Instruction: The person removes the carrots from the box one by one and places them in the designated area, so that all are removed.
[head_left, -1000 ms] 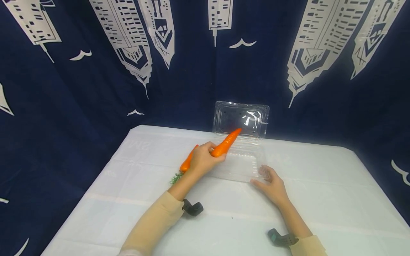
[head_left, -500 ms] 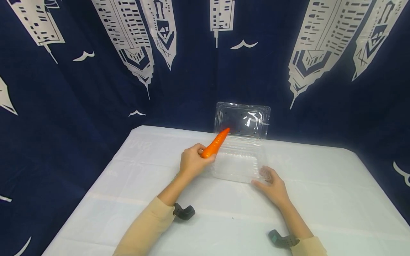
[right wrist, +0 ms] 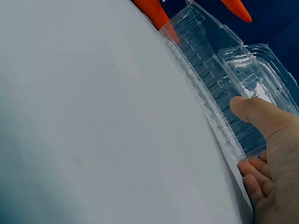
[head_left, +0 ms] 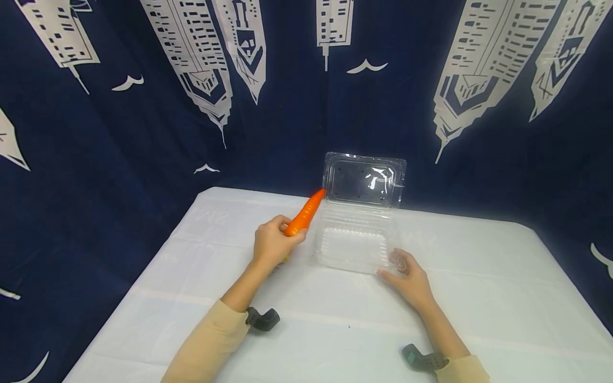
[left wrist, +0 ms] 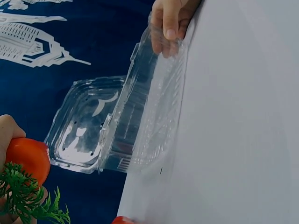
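Note:
My left hand (head_left: 274,243) grips an orange carrot (head_left: 306,213) by its thick end, the tip pointing up and away. Its green leafy top (left wrist: 21,186) shows in the left wrist view. The carrot is raised just left of a clear plastic clamshell container (head_left: 354,247), whose lid (head_left: 364,181) stands open at the back. My right hand (head_left: 409,279) holds the container's front right corner, thumb (right wrist: 247,109) over the wall and fingers curled at the side. A second carrot (right wrist: 152,11) lies left of the container, mostly hidden behind my left hand in the head view.
A white cloth covers the table (head_left: 335,340). Behind it hangs a dark blue curtain (head_left: 287,133) with white building prints. A small dark speck (head_left: 349,326) lies near the front. Each wrist wears a dark camera mount (head_left: 263,319).
My left hand has moved left with its carrot, from over the container to beside it, and now covers most of the second carrot. My right hand stays at the container's corner.

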